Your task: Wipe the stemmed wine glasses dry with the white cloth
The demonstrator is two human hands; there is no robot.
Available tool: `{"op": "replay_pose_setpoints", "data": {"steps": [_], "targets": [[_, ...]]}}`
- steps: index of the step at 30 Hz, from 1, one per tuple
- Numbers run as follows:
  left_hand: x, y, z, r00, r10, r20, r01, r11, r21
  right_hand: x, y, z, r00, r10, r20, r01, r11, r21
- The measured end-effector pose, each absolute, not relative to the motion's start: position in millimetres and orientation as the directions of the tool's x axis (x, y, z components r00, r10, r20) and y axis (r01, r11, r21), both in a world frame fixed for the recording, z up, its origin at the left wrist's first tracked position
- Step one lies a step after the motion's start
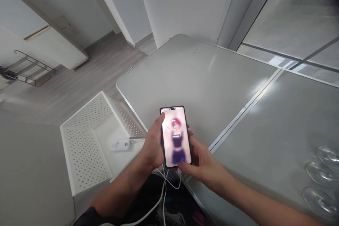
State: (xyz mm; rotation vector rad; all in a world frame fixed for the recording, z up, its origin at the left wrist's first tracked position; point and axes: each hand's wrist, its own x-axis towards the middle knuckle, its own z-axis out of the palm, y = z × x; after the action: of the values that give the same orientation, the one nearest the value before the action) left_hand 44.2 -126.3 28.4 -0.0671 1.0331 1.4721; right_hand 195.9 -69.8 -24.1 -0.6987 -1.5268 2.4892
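A smartphone [175, 141] with a lit screen is held upright between both hands above the near edge of the table. My left hand [153, 144] wraps its left side, thumb along the upper left edge. My right hand [200, 159] grips the lower right side, its thumb at the bottom of the screen and fingertips showing past the right edge. The screen has a blurred picture of a figure with a few small icons over it. A white cable [179, 176] is plugged into the phone's bottom end and loops down over my lap.
A grey folding table [169, 74] with a metal seam spreads ahead and right. Upside-down or standing clear glasses [321, 173] are at its right. On the left, a white perforated basket [87, 144] holds a white power adapter or power bank [121, 145] with a cable. A metal rack [33, 69] stands far left.
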Motion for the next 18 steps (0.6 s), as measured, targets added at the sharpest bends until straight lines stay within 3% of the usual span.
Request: {"op": "replay_pose_setpoints", "data": {"steps": [18], "targets": [[46.6, -128.4, 24.3, -0.187, 0.768, -0.612, -0.827, 0.214, 0.521, 198.7, -69.2, -27.1, -0.805, 0.408, -0.431, 0.112, -0.608, -0.786]]}}
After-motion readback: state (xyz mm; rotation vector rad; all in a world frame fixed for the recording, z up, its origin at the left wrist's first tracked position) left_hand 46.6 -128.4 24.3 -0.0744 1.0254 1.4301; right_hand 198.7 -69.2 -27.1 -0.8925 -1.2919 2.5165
